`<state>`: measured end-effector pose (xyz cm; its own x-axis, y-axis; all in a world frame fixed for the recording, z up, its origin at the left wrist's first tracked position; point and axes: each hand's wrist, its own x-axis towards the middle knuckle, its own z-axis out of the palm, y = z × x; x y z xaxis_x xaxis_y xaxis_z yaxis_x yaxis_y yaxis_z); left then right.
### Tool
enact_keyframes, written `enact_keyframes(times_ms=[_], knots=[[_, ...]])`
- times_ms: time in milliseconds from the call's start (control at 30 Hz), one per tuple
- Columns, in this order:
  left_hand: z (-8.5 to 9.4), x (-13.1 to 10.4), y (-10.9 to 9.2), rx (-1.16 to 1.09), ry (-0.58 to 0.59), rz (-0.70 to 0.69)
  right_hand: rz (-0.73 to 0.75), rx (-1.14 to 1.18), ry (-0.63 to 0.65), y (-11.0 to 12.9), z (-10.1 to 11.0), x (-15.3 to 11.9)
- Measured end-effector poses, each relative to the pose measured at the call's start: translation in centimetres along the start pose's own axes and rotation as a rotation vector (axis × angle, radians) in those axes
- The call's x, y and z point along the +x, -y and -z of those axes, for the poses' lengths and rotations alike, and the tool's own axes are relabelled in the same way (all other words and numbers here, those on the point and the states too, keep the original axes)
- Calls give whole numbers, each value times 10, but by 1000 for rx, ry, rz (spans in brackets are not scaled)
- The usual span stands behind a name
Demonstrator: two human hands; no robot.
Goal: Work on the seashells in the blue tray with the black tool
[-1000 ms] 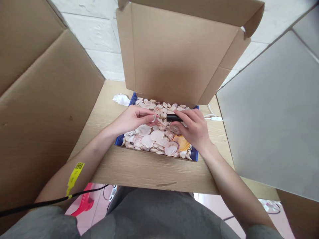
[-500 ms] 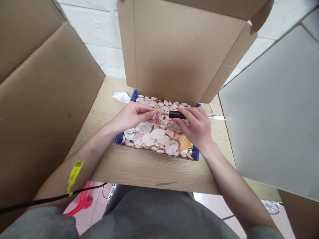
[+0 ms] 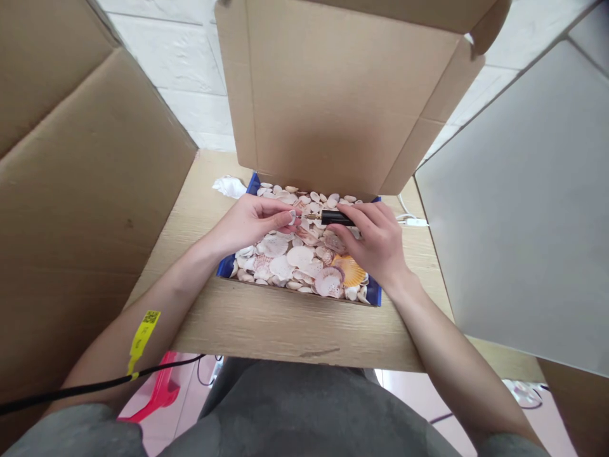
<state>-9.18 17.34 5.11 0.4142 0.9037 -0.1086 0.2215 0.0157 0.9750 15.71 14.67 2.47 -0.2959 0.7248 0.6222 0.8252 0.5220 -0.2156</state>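
Observation:
Over an open cardboard box with blue side edges (image 3: 374, 297), my left hand (image 3: 259, 219) pinches a small white shell (image 3: 292, 217) between thumb and fingers. My right hand (image 3: 373, 238) grips a black pen-shaped drill (image 3: 337, 218), its brass-coloured tip pointing left. The thin bit meets or nearly meets the small shell; exact contact cannot be made out. Many shells fill the box beneath both hands: pale flat ones (image 3: 301, 256), a purplish scallop (image 3: 329, 282) and an orange scallop (image 3: 351, 271) near the right front.
The box's lid (image 3: 333, 95) stands upright behind it. A crumpled white wrapper (image 3: 230, 186) lies at the back left of the table (image 3: 266, 324). A white cable connector (image 3: 415, 222) lies at right. Cardboard (image 3: 95, 190) stands left, a grey panel (image 3: 523, 209) right. A black cable crosses my left arm.
The view has shifted slightly. Both hands keep nearly the same pose, and the small shell in my left hand seems turned a little.

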Motion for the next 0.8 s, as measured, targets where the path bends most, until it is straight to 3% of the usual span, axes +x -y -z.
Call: enact_keyframes(times_ms=[633,800], knots=[[1,1,1,33,-2,21,-40,5,-11,-2,-2,1],[1,2,2,9,29,36,9,-34,-53,-1,0,0]])
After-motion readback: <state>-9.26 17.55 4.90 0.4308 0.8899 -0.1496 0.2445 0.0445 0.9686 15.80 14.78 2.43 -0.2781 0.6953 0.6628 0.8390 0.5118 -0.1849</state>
